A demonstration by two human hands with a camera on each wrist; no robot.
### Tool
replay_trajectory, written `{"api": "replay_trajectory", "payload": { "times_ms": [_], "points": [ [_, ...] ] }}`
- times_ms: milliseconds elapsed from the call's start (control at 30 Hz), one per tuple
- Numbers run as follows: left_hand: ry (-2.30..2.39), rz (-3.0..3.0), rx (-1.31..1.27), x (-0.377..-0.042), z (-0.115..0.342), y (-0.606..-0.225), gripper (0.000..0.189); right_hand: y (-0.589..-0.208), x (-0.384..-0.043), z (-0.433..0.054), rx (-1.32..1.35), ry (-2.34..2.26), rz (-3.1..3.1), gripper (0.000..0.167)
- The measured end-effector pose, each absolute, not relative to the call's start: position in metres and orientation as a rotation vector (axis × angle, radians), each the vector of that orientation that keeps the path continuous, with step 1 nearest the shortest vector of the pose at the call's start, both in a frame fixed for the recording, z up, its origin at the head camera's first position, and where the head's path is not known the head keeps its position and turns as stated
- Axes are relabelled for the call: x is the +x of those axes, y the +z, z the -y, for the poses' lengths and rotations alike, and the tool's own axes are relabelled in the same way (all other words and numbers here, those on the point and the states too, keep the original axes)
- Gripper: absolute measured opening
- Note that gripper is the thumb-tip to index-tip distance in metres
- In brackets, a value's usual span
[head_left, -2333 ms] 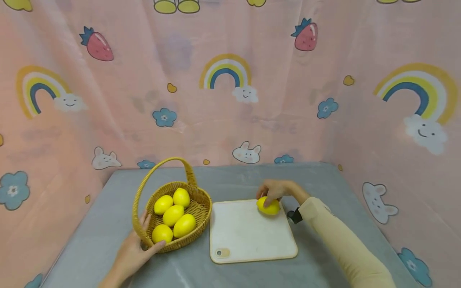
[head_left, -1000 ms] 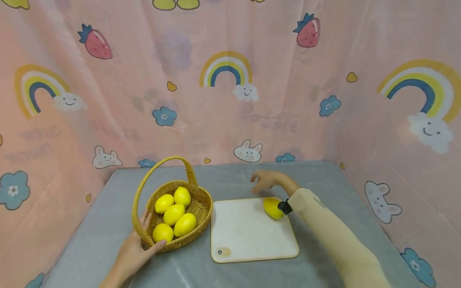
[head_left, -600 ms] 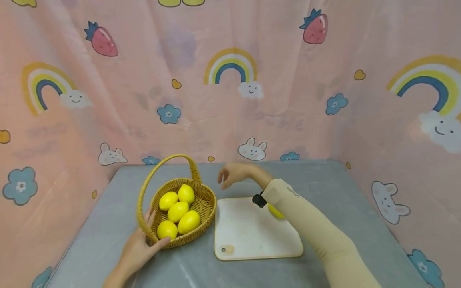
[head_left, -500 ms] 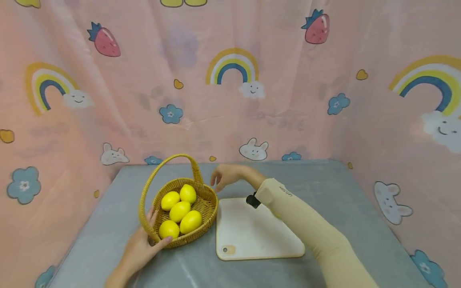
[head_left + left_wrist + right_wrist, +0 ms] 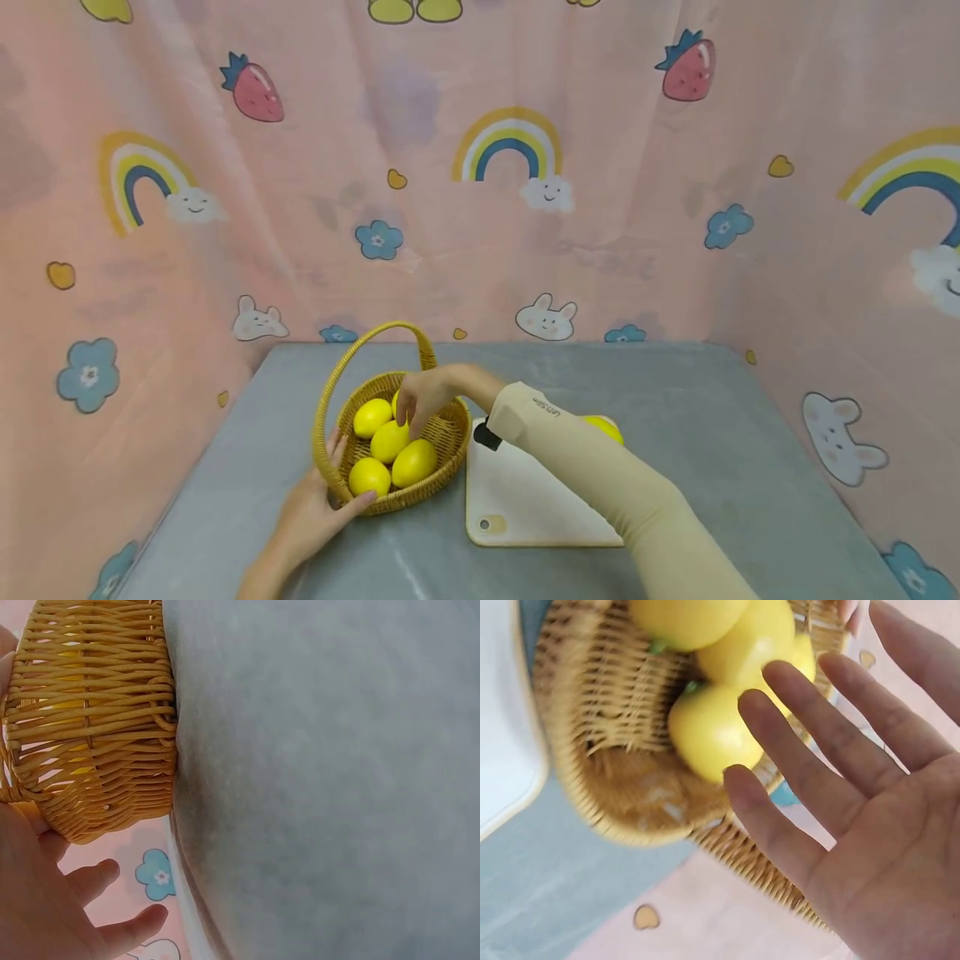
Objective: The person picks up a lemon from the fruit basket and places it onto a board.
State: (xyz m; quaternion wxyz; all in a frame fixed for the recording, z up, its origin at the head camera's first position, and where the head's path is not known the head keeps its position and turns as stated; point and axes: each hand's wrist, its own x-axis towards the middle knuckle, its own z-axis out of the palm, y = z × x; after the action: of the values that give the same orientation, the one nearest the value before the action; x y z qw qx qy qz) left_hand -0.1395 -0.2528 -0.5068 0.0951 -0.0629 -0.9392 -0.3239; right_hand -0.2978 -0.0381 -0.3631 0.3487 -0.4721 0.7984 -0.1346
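Note:
My left hand (image 5: pixel 309 510) holds the near left side of a wicker basket (image 5: pixel 450 432), thumb over the rim. In the left wrist view, some fingers of that hand (image 5: pixel 52 907) spread below the basket's woven side (image 5: pixel 97 727). Several yellow lemons (image 5: pixel 415 463) lie inside the basket. My right hand (image 5: pixel 426 402) hangs over them, reaching in from the right, fingers pointing down. The right wrist view shows that hand (image 5: pixel 877 810) with fingers extended and apart, close to a lemon (image 5: pixel 712 731), nothing gripped. Another lemon (image 5: pixel 604 428) lies on a white cutting board (image 5: pixel 525 492), partly hidden by my right sleeve.
The cutting board stands just right of the basket on a grey-covered table (image 5: pixel 720 450). An arched handle (image 5: pixel 337 383) rises over the basket's left and back. A pink patterned curtain (image 5: pixel 480 267) encloses the table behind and at the sides.
My right hand let go of a lemon on the cutting board, then swung left to above the basket's lemons. My left hand keeps its hold on the basket. The head view has shifted slightly.

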Motion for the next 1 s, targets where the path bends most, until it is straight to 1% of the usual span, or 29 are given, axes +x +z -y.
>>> {"api": "replay_trajectory", "payload": {
  "times_ms": [333, 600, 833, 1000],
  "points": [
    [-0.983, 2.765, -0.188, -0.141, 0.254, -0.510, 0.097, -0.376, -0.287, 0.067, -1.179, -0.142, -2.024, 0.035],
    [-1.017, 2.764, -0.172, -0.141, 0.256, -0.509, 0.097, -0.380, -0.287, 0.080, -1.183, -0.053, -2.002, 0.037],
    [-1.011, 2.759, -0.175, -0.143, 0.257, -0.511, 0.097, -0.389, -0.288, 0.084, -1.021, -0.032, -1.965, 0.035],
    [-1.011, 2.755, -0.169, -0.144, 0.259, -0.511, 0.097, -0.395, -0.290, 0.087, -1.003, -0.012, -1.956, 0.033]
  ]
}}
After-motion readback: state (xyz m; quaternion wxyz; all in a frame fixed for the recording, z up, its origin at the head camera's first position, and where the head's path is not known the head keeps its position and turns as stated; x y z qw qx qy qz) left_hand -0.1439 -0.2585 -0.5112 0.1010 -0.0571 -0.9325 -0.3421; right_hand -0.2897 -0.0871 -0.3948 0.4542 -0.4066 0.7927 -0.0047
